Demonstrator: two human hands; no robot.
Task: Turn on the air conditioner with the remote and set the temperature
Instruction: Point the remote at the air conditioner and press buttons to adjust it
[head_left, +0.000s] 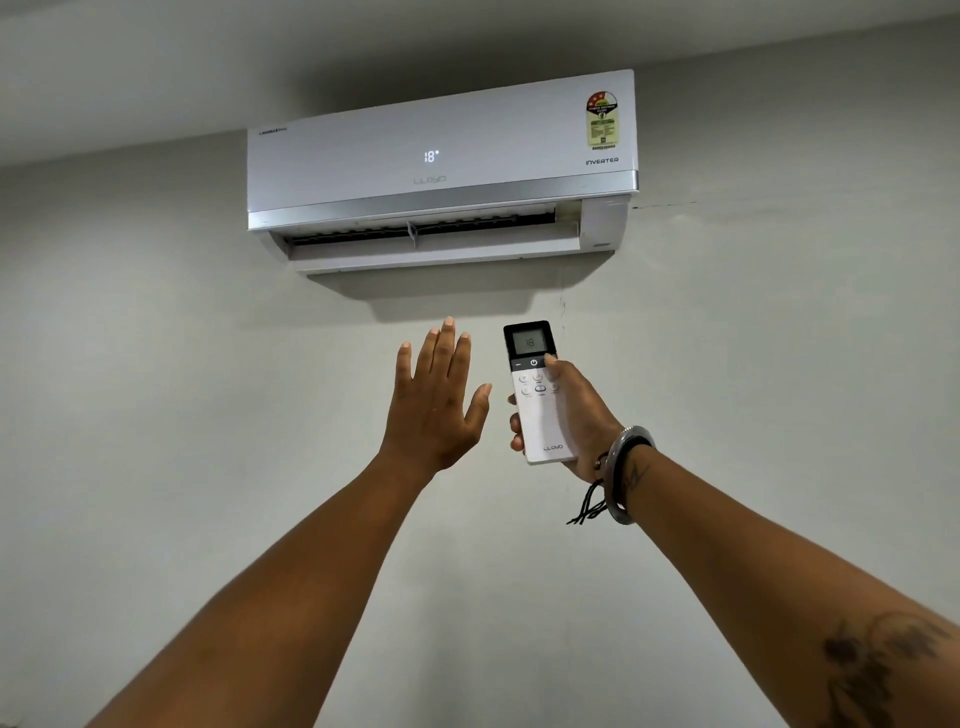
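Note:
A white wall-mounted air conditioner (441, 166) hangs high on the wall; its front display reads 18 and its bottom flap stands open. Below it, my right hand (576, 421) holds a white remote (540, 395) upright, pointed at the unit. The remote's small screen also shows 18, and my thumb rests at the right end of its black button strip, beside the power symbol. My left hand (436, 405) is raised flat with fingers spread, just left of the remote and under the unit's outlet, holding nothing.
A plain grey wall (156, 415) fills the view, with the ceiling (208, 62) just above the unit. A metal bangle (626, 473) and a black thread sit on my right wrist.

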